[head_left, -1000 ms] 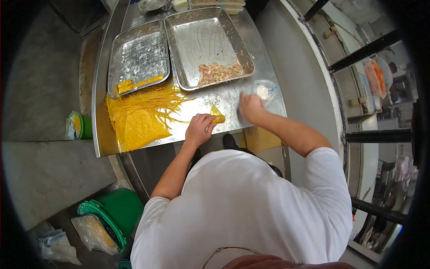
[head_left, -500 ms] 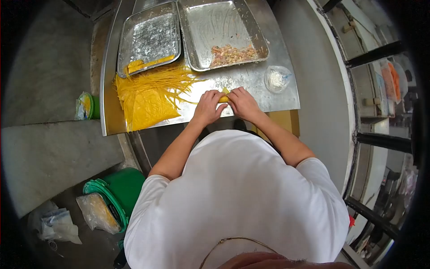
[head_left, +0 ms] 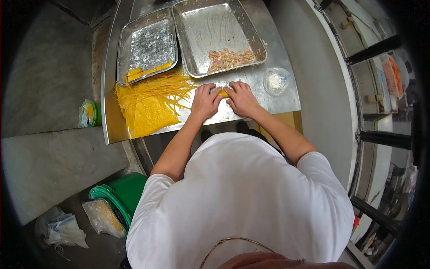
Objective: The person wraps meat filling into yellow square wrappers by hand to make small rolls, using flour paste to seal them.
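Light, even pressure from both hands, level with each other, should suit the small roll (head_left: 223,93), which lies on the worktop (head_left: 280,101) between them, yellow sheets (head_left: 150,114) near its nine o'clock and minced mix (head_left: 230,59) at its twelve. The left hand (head_left: 205,102) touches its nine o'clock end, the right hand (head_left: 243,99) its three; both have fingers loosely bent, thumbs apart, though whether either pinches the roll, I cannot tell.

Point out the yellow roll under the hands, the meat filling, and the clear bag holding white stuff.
Yellow roll (head_left: 224,94): head view, its visible middle between the hands.
Meat filling (head_left: 230,59): head view, middle of the heap.
Clear bag (head_left: 276,81): head view, its middle.
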Available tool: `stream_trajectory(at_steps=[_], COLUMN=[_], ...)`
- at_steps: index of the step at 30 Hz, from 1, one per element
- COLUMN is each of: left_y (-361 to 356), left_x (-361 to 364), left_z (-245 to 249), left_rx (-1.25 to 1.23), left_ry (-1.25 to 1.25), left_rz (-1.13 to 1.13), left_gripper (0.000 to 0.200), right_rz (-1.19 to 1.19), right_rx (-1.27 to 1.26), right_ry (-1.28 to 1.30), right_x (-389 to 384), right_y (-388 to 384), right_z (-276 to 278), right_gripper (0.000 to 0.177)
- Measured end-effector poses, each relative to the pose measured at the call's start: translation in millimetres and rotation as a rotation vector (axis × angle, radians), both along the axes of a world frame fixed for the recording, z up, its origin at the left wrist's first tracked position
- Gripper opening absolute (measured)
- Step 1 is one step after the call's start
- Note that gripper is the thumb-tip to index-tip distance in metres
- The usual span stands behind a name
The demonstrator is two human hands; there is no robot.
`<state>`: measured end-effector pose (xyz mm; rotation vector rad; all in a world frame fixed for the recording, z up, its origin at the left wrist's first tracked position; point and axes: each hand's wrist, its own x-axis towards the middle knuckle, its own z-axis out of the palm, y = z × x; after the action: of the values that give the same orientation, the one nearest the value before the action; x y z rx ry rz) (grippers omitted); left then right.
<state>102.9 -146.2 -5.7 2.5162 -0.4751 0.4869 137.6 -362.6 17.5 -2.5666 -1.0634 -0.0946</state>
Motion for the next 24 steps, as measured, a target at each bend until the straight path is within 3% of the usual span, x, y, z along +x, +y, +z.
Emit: stream_trajectory(at_steps=[4,6,12,18,20,21,22,24], left_y=[2.7,2.2,3.6,14.9,38.0,54.6,71.6,110.8], left_x=[-0.3,-2.3,-45.7,-83.5,-91.0,-93.4,-95.7,-93.4], left_z=[7.3,14.6,28.1,38.7,38.3,34.6,33.3,30.3], left_rx=[0.046,-0.06,-0.226,-0.282,-0.318,-0.298,-0.304,-0.281], left_ry=[0.059,0.01,-0.011,-0.005,-0.01,-0.012,-0.011,-0.038], left_rz=[-0.004,0.121,0.38,0.627,0.722,0.746,0.747,0.771], left_gripper=[0.039,0.044,0.038,0.036,0.036,0.037,0.037,0.038], right_rz=[-0.059,-0.096,0.268,0.39,0.279,0.076,0.076,-0.013], right_rx=[0.125,0.186,0.136,-0.025,0.14,0.068,0.063,0.345], right_ry=[0.077,0.156,0.209,0.198,0.315,0.707,0.707,1.211], right_x=[16.5,21.1,37.6,49.8,54.2,51.8,54.1,64.9], right_y=[-10.1,-16.5,9.5,31.5,36.7,43.3,48.9,62.2], right_z=[11.6,18.3,17.6,-8.7,-17.5,15.0,9.6,-1.0], right_gripper=[0.061,0.065,0.064,0.061,0.056,0.053,0.053,0.055])
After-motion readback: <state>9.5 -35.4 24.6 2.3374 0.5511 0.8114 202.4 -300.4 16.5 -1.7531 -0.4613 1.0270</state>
